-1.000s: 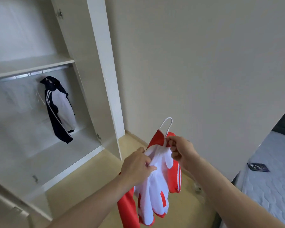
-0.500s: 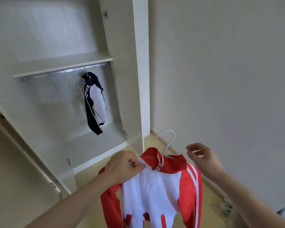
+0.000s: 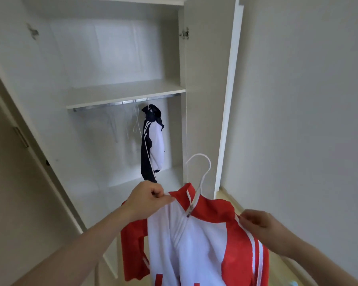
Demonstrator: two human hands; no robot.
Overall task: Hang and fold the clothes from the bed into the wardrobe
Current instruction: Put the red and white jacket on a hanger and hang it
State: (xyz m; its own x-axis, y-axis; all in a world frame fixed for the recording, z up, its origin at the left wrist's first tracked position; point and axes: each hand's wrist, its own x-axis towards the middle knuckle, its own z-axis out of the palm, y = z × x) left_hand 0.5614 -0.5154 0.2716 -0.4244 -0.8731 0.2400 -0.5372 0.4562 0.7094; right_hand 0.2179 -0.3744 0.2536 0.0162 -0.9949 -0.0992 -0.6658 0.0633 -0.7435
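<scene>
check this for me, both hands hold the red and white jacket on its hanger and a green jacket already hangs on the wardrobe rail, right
Not quite: the head view shows the jacket already on the wardrobe rail is navy and white, not green. Both the left hand and right hand do hold the red and white jacket on its hanger.

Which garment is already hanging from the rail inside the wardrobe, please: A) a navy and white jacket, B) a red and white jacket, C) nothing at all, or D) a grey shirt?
A: the navy and white jacket hangs from the rail under the shelf, while the red and white jacket on its white hanger is outside the wardrobe, gripped by the left hand and right hand.
</scene>
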